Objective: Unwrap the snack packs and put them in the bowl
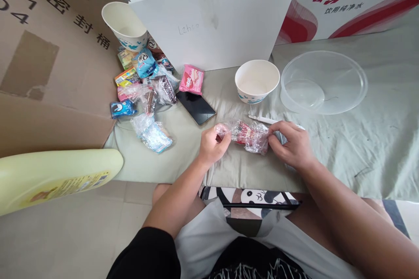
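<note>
Both hands grip a clear plastic-wrapped snack with a red filling just above the pale green cloth. My left hand pinches the wrapper's left end. My right hand is closed on its right end. A thin white stick-like item lies just beyond the snack, partly hidden by my right hand.
A white paper bowl and a clear plastic bowl stand behind the hands. A black phone and a pile of wrapped snacks lie left. A tilted paper bowl leans on a cardboard box. A white box stands behind.
</note>
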Available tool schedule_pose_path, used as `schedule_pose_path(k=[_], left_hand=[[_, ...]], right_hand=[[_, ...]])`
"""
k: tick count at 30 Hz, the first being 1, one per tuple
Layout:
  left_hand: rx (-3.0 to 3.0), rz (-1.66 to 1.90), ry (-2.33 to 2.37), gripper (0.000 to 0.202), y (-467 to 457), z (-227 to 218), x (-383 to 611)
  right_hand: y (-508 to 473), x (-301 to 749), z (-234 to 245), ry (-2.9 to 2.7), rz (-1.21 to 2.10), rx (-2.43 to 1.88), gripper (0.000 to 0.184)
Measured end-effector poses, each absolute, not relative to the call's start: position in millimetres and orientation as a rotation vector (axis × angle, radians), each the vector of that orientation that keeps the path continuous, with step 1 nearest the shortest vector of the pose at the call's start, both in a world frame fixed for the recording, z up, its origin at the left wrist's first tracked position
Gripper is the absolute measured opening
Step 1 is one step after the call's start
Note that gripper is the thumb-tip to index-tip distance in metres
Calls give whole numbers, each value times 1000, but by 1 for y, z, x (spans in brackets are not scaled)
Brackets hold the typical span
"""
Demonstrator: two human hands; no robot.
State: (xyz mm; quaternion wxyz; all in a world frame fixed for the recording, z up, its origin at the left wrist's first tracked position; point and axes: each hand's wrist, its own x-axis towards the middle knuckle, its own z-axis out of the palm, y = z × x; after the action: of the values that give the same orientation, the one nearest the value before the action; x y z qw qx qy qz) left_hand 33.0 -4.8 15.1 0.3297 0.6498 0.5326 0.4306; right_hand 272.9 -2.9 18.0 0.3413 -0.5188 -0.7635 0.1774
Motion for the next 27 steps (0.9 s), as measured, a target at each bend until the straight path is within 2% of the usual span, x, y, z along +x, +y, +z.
schedule_pose_path(k=[7, 20, 27], left_hand=[[1734, 1133, 1400, 20, -5, 14, 33], [1779, 1151, 1383, 19, -5, 12, 32], [1860, 1329, 1383, 23, -6, 14, 31]], right_hand=[[-1, 273, 15, -1977, 359, -1244, 15], [-1, 272, 16, -1984, 363, -1231, 16], [-3, 273, 18, -1989, 349, -1221, 15]])
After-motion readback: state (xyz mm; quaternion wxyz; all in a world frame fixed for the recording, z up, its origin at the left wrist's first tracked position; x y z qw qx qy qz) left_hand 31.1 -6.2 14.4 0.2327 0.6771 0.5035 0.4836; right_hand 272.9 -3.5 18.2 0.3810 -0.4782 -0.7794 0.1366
